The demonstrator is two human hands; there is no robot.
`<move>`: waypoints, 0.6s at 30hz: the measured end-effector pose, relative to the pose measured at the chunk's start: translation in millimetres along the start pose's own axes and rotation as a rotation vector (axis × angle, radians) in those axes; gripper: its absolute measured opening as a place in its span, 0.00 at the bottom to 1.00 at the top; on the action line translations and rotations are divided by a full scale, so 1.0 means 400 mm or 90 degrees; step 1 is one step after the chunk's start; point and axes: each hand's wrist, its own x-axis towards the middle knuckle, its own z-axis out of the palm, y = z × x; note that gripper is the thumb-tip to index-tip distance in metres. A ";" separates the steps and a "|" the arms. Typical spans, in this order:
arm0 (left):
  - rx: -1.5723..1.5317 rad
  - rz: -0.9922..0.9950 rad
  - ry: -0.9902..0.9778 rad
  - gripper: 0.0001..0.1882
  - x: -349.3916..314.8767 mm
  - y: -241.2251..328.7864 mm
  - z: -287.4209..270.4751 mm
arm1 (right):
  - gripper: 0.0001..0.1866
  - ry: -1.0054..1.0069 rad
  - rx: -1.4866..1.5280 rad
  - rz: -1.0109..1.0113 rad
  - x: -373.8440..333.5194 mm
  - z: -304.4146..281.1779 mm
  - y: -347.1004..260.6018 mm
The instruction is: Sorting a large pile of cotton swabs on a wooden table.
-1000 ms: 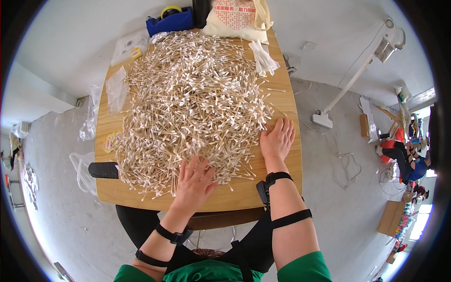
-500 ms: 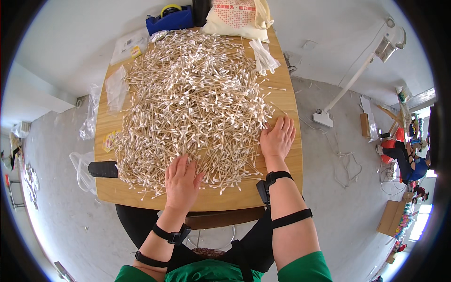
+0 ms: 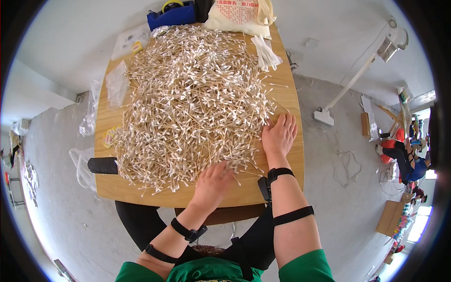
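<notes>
A broad heap of cotton swabs with wooden sticks and white tips covers most of the wooden table. My left hand touches the heap's near edge, right of its middle. Its fingers are apart but somewhat blurred, pushed against loose swabs without gripping any that I can make out. Flat on the tabletop at the heap's right side lies my right hand, fingers stretched forward, thumb side against the outermost swabs. A few single swabs lie apart from the heap near the right edge.
A blue tape dispenser and a cream cloth bag stand at the far edge. Clear plastic bags lie left, near a black strip. White strips lie far right. Beyond, a white pole-like appliance leans; a person sits farther off.
My left hand has slid rightward along the heap's near edge, and swabs there have bunched up toward the right. My right hand has stayed almost in place.
</notes>
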 end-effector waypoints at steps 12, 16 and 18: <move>-0.227 -0.213 0.244 0.11 0.018 -0.129 -0.107 | 0.29 -0.002 0.005 -0.009 0.000 0.004 0.001; -0.136 -0.259 0.244 0.13 0.011 -0.164 -0.144 | 0.28 0.019 0.010 -0.011 0.001 0.006 0.004; -0.022 -0.196 0.265 0.14 0.010 -0.166 -0.147 | 0.28 0.023 0.012 -0.011 -0.001 0.008 0.004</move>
